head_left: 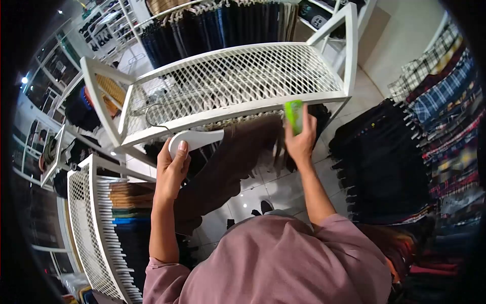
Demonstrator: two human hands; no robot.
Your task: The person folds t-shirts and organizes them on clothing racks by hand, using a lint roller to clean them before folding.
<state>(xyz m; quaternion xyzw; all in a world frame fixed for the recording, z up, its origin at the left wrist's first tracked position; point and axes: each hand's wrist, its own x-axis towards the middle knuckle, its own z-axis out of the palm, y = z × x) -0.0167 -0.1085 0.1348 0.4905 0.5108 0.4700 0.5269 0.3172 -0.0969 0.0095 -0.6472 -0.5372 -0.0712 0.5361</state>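
Note:
My left hand [172, 166] is closed round the shoulder of a white clothes hanger [202, 137], thumb on top, its wire hook pointing up and left. A dark brown garment [248, 144] is on the hanger's other end and hangs down toward the floor. In my right hand [302, 142] is a small flat green-and-white object [293, 115] whose exact kind I cannot make out. That hand is by the garment's far end; whether it also grips the cloth is hidden. Both hands are just in front of the white rack's near rail.
A white metal rack with a mesh top [228, 71] stands right ahead, clothes hanging beneath it. Jeans [223, 28] hang behind it. A second mesh-topped rack [88, 223] is at the left. Black garments [379, 157] and plaid shirts [435, 96] hang at the right. The floor is tiled [248, 202].

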